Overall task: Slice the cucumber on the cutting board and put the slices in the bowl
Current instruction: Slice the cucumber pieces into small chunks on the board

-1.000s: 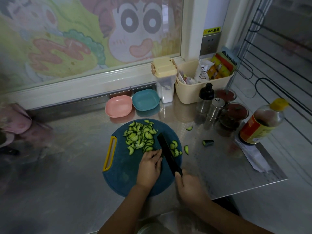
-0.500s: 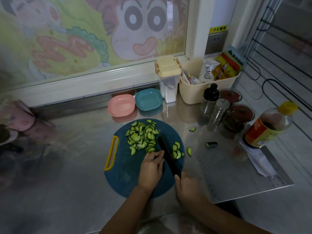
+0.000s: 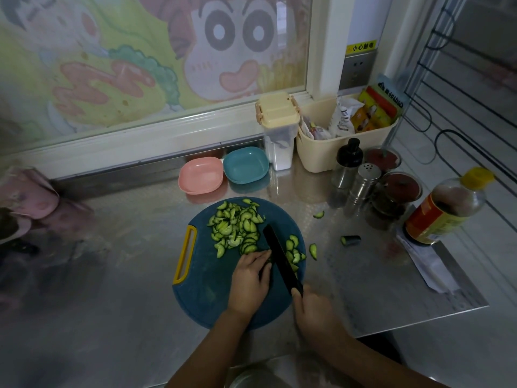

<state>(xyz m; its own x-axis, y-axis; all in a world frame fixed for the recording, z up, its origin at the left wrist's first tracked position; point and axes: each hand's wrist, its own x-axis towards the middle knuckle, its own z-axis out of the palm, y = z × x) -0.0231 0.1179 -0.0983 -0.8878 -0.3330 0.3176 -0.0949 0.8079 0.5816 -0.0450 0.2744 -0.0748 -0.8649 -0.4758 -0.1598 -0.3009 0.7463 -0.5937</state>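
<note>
A round blue cutting board (image 3: 204,284) with a yellow handle lies on the steel counter. A heap of cucumber slices (image 3: 235,226) covers its far part, and a few more slices (image 3: 293,252) lie right of the blade. My right hand (image 3: 313,309) grips the handle of a black knife (image 3: 279,256), whose blade points away across the board. My left hand (image 3: 250,278) sits just left of the blade with curled fingers over a cucumber piece that is mostly hidden. A pink bowl (image 3: 201,175) and a teal bowl (image 3: 245,165) stand behind the board.
A cucumber end (image 3: 350,240) and stray slices (image 3: 313,251) lie on the counter to the right. Further right stand shakers (image 3: 361,186), dark jars (image 3: 397,191) and a sauce bottle (image 3: 444,208). A cream basket (image 3: 330,152) and lidded container (image 3: 278,130) stand at the back.
Both hands and the knife stay at the same spot on the board; only the camera has shifted slightly.
</note>
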